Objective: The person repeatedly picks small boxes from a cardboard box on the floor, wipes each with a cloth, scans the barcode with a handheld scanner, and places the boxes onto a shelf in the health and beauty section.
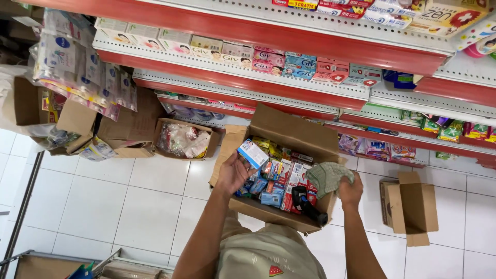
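Head view looks down along red-edged shelves to a white tiled floor point(98, 206), and every place below is told from the open cardboard box point(289, 137) that sits in front of the person's body. Far to the left of that box, hanging packets point(77, 72) crowd the shelf end, and below them stand opened cartons point(77, 121). Just left of the box a smaller carton point(183, 139) holds plastic-wrapped goods, its flaps spread on the tiles. Between that carton and the person's arm the floor lies bare, the widest free stretch in view.

At the box's left edge, the left hand point(233, 173) is raised with its fingers closed around a small blue and white packet point(253, 153), which is held above the box's left side, over the goods within. Inside the box lie many small packets in blue, red and yellow, packed close, with a black handheld tool point(306, 204) near the front rim. The rear flap stands up against the lowest shelf, so little room is left behind the box.

At the box's right edge, the right hand point(351, 192) grips a grey-green cloth point(328, 178) that hangs over the rim and covers part of the goods. The two hands are well apart, one at each side of the box. Right of the box, across a strip of bare tile, an empty small carton point(411, 206) lies open on the floor.
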